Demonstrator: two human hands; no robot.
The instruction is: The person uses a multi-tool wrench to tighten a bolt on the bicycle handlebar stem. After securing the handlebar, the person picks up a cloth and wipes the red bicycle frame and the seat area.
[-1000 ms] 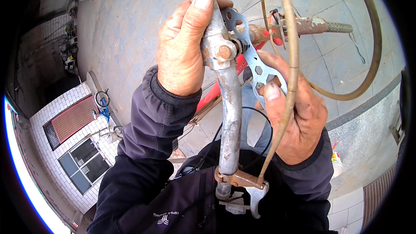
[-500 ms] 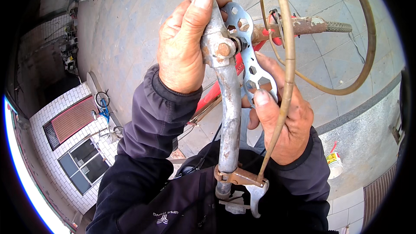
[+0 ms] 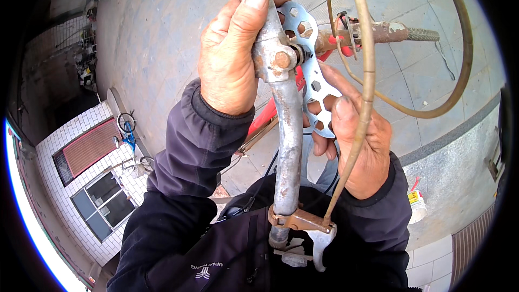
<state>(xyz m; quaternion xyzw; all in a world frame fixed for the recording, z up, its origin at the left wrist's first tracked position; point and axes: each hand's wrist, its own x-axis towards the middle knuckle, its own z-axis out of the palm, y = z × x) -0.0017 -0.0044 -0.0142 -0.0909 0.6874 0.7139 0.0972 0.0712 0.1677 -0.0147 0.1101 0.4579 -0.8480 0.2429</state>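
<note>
A worn, rusty bicycle handlebar [image 3: 287,146] runs up the middle, with a stem clamp [image 3: 266,64] and a rusted bolt head [image 3: 282,59] on it. My left hand [image 3: 230,57] is wrapped round the bar and clamp, thumb on top, its other fingers mostly hidden. A flat silver multi-hole wrench [image 3: 313,78] lies along the clamp's right side, against the dark threaded part [image 3: 299,54]; the exact contact is hidden. My right hand [image 3: 363,140] grips the wrench's near end, with its thumb at the edge and fingers underneath.
A brake lever [image 3: 319,246] sits at the bar's near end. Its brown cable [image 3: 365,75] arcs in front of my right hand. The rusty fork and front wheel [image 3: 421,34] stretch right over grey paving [image 3: 162,21]. A white bucket [image 3: 417,208] stands at right.
The wrench's near end has swung slightly towards me and left. My right thumb has shifted up to its edge. My left hand has barely moved.
</note>
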